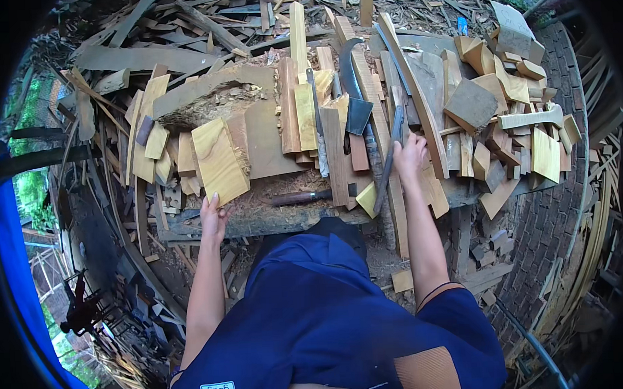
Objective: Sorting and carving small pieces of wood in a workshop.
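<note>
The bench (pixel 247 223) is strewn with offcuts (pixel 472 105). A hollowed block (pixel 272 137) is set on its left half. In front of the block, a yellow board (pixel 220 160) is held tilted by the left hand (pixel 214 217), its lower corner pinched between thumb and fingers. Right of the middle, a dark blade (pixel 386 178) is gripped by the right hand (pixel 410 155), fingers curled.

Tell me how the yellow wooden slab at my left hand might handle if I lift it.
The yellow wooden slab would probably stay stiff: it looks solid, with a thick edge. Since your left hand touches only its near corner, it may twist or tip. Its broad, flat face suggests it's unlikely to roll.
</note>
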Tool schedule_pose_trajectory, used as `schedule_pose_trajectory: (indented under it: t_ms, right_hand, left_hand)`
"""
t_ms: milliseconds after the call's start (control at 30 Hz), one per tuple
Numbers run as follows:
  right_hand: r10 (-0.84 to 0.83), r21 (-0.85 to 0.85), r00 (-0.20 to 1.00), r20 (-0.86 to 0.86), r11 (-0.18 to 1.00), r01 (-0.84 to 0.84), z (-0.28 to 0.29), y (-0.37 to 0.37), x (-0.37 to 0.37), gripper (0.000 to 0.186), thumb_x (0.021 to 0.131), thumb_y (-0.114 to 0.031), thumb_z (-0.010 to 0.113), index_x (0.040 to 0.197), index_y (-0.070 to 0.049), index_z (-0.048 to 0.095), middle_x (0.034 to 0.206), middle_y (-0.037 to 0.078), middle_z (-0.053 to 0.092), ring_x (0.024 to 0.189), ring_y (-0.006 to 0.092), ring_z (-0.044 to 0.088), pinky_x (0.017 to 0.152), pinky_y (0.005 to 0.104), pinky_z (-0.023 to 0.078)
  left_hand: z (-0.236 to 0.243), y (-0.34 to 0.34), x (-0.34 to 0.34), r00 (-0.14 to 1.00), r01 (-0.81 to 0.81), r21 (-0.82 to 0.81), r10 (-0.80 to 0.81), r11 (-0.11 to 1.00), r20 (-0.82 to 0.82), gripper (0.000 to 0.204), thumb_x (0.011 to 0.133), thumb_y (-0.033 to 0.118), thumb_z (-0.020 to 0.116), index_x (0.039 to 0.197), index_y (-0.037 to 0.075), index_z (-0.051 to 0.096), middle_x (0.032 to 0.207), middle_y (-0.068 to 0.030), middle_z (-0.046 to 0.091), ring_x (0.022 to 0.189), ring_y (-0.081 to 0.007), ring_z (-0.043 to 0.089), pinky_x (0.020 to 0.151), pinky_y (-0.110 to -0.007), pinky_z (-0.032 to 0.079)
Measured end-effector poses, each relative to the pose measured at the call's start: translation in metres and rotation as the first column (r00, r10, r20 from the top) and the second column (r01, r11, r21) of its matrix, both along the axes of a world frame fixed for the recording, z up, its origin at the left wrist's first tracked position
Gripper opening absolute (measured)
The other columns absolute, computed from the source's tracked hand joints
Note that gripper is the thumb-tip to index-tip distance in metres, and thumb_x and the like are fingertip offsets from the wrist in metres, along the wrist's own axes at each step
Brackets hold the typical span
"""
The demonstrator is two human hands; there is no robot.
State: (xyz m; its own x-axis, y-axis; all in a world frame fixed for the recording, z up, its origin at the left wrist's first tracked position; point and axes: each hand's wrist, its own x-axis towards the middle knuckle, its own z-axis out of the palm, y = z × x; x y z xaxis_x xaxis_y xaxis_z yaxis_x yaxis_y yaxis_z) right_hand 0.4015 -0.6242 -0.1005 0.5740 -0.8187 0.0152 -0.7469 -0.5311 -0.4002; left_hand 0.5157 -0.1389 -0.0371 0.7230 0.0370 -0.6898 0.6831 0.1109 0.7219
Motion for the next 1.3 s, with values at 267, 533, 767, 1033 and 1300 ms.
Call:
schedule_pose_trajectory:
  t_ms: [267, 533, 767, 1033, 1300]
  right_hand:
    - [0.894, -0.014, 0.434, -0.114, 0.435, -0.9, 0.025, 0.145, 0.039, 0.02, 0.089, -0.017, 0.053, 0.1, -0.018, 0.07, 0.091, 0.006, 0.06, 0.091, 0.0219, 0.056, 0.08, 0.0376, 0.038]
    - [0.783, 0.026, 0.29, -0.551, 0.363, -0.931, -0.015, 0.127, 0.059, 0.022, 0.092, -0.018, 0.053, 0.098, -0.012, 0.073, 0.098, 0.008, 0.068, 0.092, 0.0216, 0.063, 0.072, 0.0366, 0.046]
    - [0.636, 0.076, 0.77, 0.054, 0.766, -0.638, 0.012, 0.091, 0.047, 0.03, 0.085, -0.009, 0.056, 0.114, -0.009, 0.049, 0.083, 0.019, 0.061, 0.069, 0.0396, 0.067, 0.059, 0.0447, 0.056]
    - [-0.091, 0.937, 0.948, 0.304, 0.209, -0.281, 0.066, 0.092, 0.079, 0.03, 0.084, -0.009, 0.046, 0.111, -0.003, 0.059, 0.078, 0.004, 0.049, 0.067, 0.0153, 0.056, 0.054, 0.0338, 0.06]
    - [0.302, 0.866, 0.897, 0.321, 0.291, -0.408, 0.064, 0.209, 0.066, 0.026, 0.097, -0.029, 0.045, 0.103, -0.004, 0.052, 0.077, 0.007, 0.054, 0.067, 0.0171, 0.05, 0.065, 0.0335, 0.043]
  left_hand:
    - [-0.004, -0.001, 0.0, 0.999, -0.039, 0.027, 0.039, 0.999, 0.0, 0.022, 0.1, 0.024, 0.057, 0.119, 0.012, 0.052, 0.088, 0.0049, 0.053, 0.054, -0.004, 0.041, 0.077, -0.035, 0.056]
    - [0.001, -0.008, -0.009, 1.0, -0.017, 0.008, 0.017, 1.0, 0.022, 0.017, 0.101, 0.025, 0.056, 0.113, 0.013, 0.052, 0.083, 0.0052, 0.053, 0.052, -0.0037, 0.042, 0.074, -0.033, 0.056]
    - [-0.003, -0.026, -0.031, 0.982, 0.188, 0.137, -0.183, 0.973, -0.049, 0.035, 0.101, 0.028, 0.054, 0.128, 0.006, 0.048, 0.095, -0.0017, 0.056, 0.061, -0.0079, 0.05, 0.075, -0.029, 0.056]
    - [0.004, -0.04, -0.002, 0.853, -0.173, 0.759, -0.29, 0.628, 0.435, 0.057, 0.095, 0.027, 0.06, 0.143, 0.006, 0.039, 0.131, -0.0203, 0.043, 0.121, -0.0333, 0.043, 0.103, -0.042, 0.036]
    - [-0.008, -0.067, 0.084, 0.655, -0.15, 0.963, -0.707, 0.224, 0.267, 0.052, 0.098, 0.033, 0.052, 0.142, 0.008, 0.043, 0.139, -0.0173, 0.04, 0.131, -0.0356, 0.037, 0.11, -0.045, 0.03]
